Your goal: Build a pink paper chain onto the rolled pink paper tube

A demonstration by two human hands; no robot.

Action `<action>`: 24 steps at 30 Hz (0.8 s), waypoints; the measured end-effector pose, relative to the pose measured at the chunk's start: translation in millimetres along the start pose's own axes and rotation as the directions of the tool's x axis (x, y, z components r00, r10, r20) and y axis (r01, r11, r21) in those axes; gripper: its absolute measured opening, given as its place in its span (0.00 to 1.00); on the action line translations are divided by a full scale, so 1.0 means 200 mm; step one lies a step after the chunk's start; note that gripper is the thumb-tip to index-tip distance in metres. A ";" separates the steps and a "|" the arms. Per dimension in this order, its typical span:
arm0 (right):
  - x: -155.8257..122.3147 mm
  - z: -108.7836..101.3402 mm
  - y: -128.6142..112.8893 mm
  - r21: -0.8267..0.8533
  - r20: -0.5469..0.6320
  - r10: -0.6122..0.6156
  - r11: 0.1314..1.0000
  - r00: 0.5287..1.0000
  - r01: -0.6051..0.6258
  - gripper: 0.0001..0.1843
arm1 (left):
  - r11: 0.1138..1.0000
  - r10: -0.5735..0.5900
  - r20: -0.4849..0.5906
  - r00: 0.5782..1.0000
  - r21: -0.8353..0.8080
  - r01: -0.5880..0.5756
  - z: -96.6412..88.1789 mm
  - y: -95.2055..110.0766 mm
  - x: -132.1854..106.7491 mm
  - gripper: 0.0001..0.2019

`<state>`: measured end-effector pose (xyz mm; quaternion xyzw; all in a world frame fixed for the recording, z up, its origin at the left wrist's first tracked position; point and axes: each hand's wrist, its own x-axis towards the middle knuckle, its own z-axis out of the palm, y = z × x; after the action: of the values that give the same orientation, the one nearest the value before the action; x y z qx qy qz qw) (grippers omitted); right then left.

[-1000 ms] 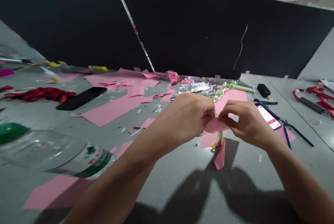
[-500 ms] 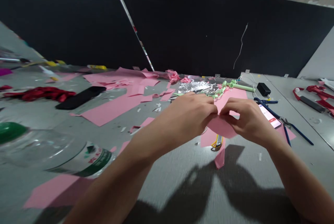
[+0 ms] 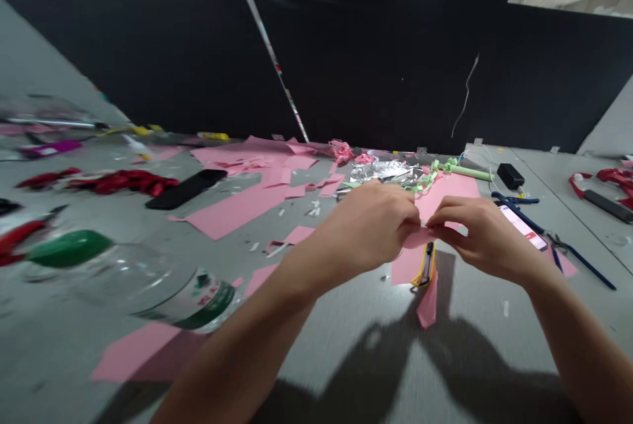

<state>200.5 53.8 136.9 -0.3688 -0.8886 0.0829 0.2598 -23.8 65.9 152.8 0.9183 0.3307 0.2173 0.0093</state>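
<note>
Between my two hands is a small piece of pink paper (image 3: 419, 237), held above the table. My left hand (image 3: 378, 223) is closed, pinching its left side, with the fingertips partly hidden behind the hand. With thumb and forefinger, my right hand (image 3: 477, 233) pinches the right side. Just below the hands lies a yellow utility knife (image 3: 424, 267) on pink paper. A narrow folded pink strip (image 3: 428, 305) extends toward me from under it. Behind the hands are a green paper stem with curled fringe (image 3: 463, 171) and crumpled silver foil (image 3: 380, 171).
A clear bottle with a green cap (image 3: 163, 285) lies on the left. Near it are a black phone (image 3: 186, 189) and red cloth-like material (image 3: 119, 181). To the right are a lit phone (image 3: 523, 225), blue-handled pliers (image 3: 583, 262) and a black adapter (image 3: 510, 177). Pink paper sheets (image 3: 237, 206) spread behind.
The pink paper between my hands has turned and now shows less of its face. My view has shifted left, so the table things sit further right. Both hands keep their pinch.
</note>
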 end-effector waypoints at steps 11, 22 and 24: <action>0.00 0.03 -0.01 -0.153 0.051 0.053 0.987 0.997 -0.045 0.11 | 0.988 -0.112 0.041 0.993 -0.098 0.116 0.00 -0.01 0.00 0.10; 0.00 0.03 -0.02 -0.011 -0.046 0.049 0.999 0.998 -0.050 0.09 | 0.988 -0.149 0.019 0.989 -0.044 0.149 -0.01 0.01 0.00 0.10; 0.00 0.03 -0.02 -0.004 -0.048 0.060 0.998 0.997 -0.060 0.09 | 0.991 -0.137 0.020 0.990 0.008 0.137 -0.01 0.01 0.00 0.10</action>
<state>194.9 51.4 132.3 -0.3979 -0.8708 0.0797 0.2773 -23.8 64.9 154.9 0.8956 0.3937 0.2056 0.0245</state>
